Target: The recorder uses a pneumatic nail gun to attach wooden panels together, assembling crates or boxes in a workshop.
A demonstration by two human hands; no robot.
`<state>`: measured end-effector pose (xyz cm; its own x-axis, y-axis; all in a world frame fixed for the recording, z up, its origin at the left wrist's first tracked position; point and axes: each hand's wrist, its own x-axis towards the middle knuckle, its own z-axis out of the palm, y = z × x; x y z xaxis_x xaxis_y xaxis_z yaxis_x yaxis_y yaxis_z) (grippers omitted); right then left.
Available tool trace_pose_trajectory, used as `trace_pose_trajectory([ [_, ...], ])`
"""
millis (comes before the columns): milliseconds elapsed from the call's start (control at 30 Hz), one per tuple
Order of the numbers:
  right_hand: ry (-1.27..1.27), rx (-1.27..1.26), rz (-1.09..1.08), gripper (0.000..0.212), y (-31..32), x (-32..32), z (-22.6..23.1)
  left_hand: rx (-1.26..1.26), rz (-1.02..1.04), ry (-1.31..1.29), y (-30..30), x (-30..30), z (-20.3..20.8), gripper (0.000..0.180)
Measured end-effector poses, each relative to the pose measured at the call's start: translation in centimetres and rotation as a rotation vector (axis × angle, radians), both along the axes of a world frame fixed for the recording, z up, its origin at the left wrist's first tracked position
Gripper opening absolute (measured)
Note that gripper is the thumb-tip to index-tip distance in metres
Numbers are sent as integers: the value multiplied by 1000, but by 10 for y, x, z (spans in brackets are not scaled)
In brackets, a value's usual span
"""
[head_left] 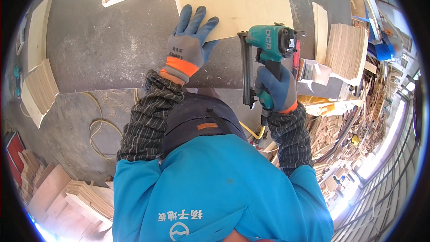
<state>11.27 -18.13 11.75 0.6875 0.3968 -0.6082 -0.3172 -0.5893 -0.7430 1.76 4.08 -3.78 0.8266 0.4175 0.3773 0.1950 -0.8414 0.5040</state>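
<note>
Plywood panel [233,2] lies flat on the grey table [112,40], set in from its near edge. Over the panel's near left corner, the gloved left hand [190,40] rests with its fingers spread. The gloved right hand [281,87] has its fingers wrapped around the handle of a teal nail gun [264,37], its nose near the panel's near edge. Stacked boards [346,49] sit toward the table's right edge.

Panel [233,6] on table [112,49], board stack [345,51] right.

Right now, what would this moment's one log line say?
left hand: open, overlapping pale board; right hand: gripping teal nail gun; pale board: on dark table
</note>
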Motion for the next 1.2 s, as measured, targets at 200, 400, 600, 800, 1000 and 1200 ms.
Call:
trace_pose_trajectory([
  [200, 23, 24, -12, 28, -4, 2, -7, 10, -1, 24, 0, 0, 2, 48],
  [400, -18, 115, -100, 20, -4, -4, 9, -22, -29, 55, 4, -3, 3, 53],
  [600, 5, 124, -72, 27, -8, -12, 18, -209, -196, 113, 31, -30, 10, 70],
  [800, 80, 90, 36, 35, 9, -21, -3, -180, -115, 146, 35, -46, -6, 70],
  [1000, 60, 45, 59, 31, 22, -24, -6, -308, -99, 49, 33, -44, -11, 68],
  [1200, 75, 37, 82, 35, 24, -24, -7, -320, -88, 73, 34, -45, -14, 69],
])
